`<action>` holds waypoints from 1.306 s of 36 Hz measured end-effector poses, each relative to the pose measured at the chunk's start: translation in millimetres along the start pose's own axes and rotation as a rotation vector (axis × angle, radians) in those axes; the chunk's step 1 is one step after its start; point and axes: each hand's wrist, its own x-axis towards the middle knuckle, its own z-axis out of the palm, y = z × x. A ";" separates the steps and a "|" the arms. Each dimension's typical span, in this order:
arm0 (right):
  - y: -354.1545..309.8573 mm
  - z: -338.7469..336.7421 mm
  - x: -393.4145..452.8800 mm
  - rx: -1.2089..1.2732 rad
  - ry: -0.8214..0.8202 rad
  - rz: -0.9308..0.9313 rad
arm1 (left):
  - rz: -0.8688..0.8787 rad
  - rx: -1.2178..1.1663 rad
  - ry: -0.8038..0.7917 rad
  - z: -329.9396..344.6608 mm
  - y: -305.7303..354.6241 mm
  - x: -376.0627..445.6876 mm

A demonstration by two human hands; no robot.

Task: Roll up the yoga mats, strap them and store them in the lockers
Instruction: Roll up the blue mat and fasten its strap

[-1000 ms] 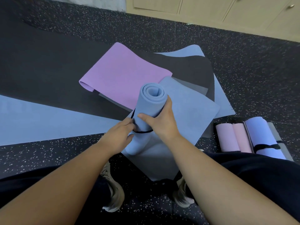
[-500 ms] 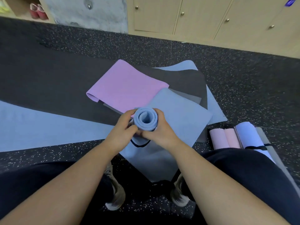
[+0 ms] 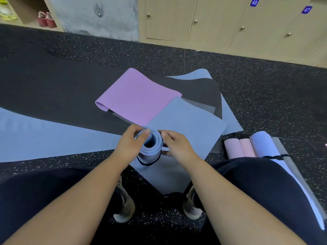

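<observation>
head view: the person stands the rolled blue mat (image 3: 150,147) on end between both hands, its open spiral facing up, probably so the coil can be squared and kept tight. the left hand (image 3: 129,142) curls round the left side of the roll, thumb hooked over the top rim; the right hand (image 3: 177,145) pinches the right side, fingers wrapped at the wall. a thin black strap (image 3: 148,162) already loops the lower part of the roll, so the gripping seems meant to stop it springing open while the strap is settled.

the roll hovers above a flat blue mat (image 3: 187,121) on the floor (image 3: 265,85), beside a folded pink mat (image 3: 138,96) and a dark mat (image 3: 200,89) still to be rolled. near the floor's right edge, finished rolls lie side by side: two pink rolls (image 3: 238,147) and a strapped lilac roll (image 3: 263,145), likely staged for carrying. the lockers (image 3: 212,20) stand closed along the far edge of the floor.
</observation>
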 end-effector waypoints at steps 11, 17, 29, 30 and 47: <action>-7.4 2.4 23.1 -0.235 -0.048 0.003 | -0.125 -0.027 -0.064 -8.1 -0.2 9.2; -19.7 -2.7 35.5 -0.424 -0.109 0.021 | -0.076 0.068 -0.060 0.9 -0.4 11.1; -26.2 -0.1 27.5 -0.686 -0.022 -0.072 | -0.159 -0.061 -0.129 -4.8 -5.7 14.8; -25.8 0.9 25.9 -0.690 -0.001 -0.086 | -0.155 -0.062 -0.129 -4.7 -5.0 15.4; -22.5 -7.3 7.9 -0.680 0.104 -0.100 | 0.046 0.181 -0.059 12.7 1.5 15.5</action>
